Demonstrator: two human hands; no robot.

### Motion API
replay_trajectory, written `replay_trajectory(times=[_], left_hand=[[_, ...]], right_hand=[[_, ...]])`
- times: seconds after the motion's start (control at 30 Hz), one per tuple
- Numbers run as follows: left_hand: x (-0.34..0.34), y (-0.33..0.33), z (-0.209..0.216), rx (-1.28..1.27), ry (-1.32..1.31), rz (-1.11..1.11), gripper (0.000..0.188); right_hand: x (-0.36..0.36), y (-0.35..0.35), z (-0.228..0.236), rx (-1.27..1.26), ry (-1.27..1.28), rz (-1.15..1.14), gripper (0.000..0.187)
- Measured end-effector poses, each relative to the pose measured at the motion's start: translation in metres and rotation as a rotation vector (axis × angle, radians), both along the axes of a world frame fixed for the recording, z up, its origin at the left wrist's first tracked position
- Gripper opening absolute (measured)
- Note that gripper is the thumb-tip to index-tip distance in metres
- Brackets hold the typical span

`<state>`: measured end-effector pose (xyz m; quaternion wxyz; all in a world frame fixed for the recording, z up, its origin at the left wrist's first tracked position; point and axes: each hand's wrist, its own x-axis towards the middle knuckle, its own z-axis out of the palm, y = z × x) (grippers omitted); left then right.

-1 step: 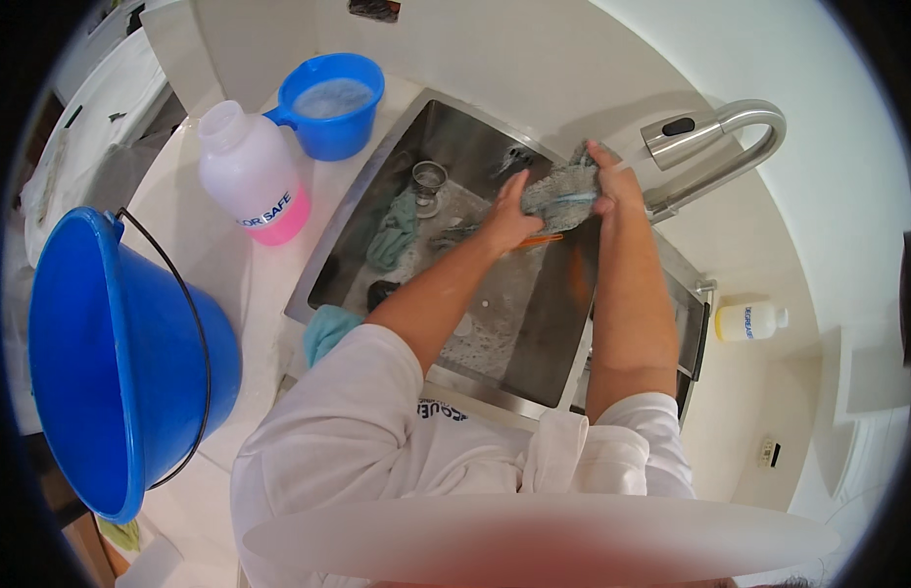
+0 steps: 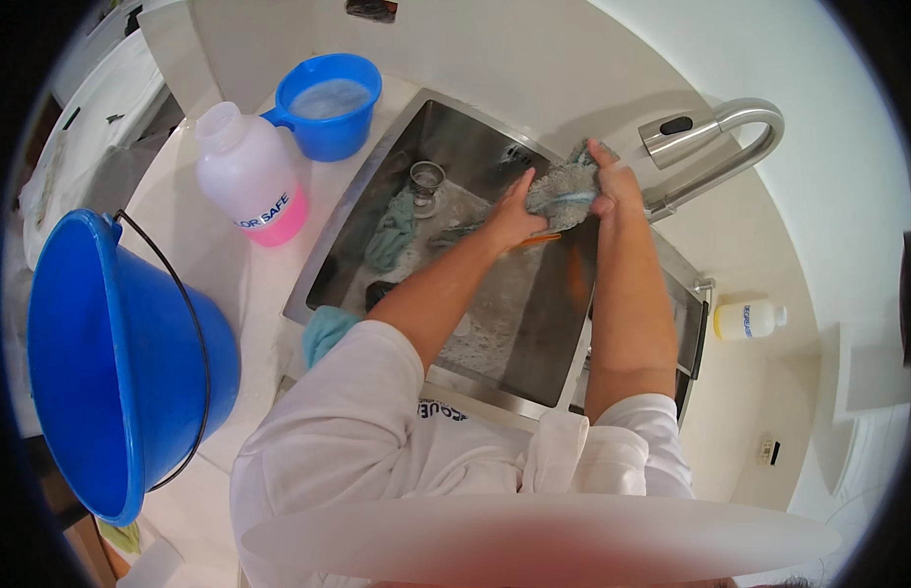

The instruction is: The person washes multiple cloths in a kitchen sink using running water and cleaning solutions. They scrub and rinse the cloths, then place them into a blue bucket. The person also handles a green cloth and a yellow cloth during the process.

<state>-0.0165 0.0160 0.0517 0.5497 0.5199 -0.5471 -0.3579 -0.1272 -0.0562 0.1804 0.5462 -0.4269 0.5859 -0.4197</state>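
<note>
Over the far right part of the steel sink, I hold a bunched grey-green cloth between both hands. My left hand grips its left side, with the thumb up and the other fingers mostly hidden. My right hand is closed round the cloth's right end. A pale blue-white strip shows across the cloth between them. Just below my left hand is a thin orange piece, its kind not clear. A teal cloth lies in the sink beside a round metal drain strainer.
The faucet arches close to my right hand. On the left counter stand a blue bucket, a bottle with pink liquid and a blue dipper of suds. A light-blue cloth hangs over the sink's near-left edge. A yellowish bottle is at right.
My left hand has shifted very slightly right along the cloth, toward my right hand. Everything else looks the same.
</note>
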Motion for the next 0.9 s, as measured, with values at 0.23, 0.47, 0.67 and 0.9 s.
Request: replay_trajectory(times=[0.23, 0.47, 0.67, 0.9], left_hand=[[-0.01, -0.029, 0.004, 0.254, -0.115, -0.319, 0.07], [-0.016, -0.052, 0.036, 0.658, 0.094, -0.402, 0.054], [-0.002, -0.067, 0.076, 0.632, 0.225, -0.525, 0.042], [-0.007, -0.045, 0.094, 0.385, 0.325, -0.706, 0.043]], right_hand=[[-0.019, 0.019, 0.025, -0.07, -0.621, -0.224, 0.034], [-0.076, 0.043, 0.01, -0.133, -0.673, -0.309, 0.035], [-0.076, 0.067, -0.079, -0.014, -0.097, -0.27, 0.07], [-0.035, 0.073, -0.07, -0.347, -0.105, 0.28, 0.093]])
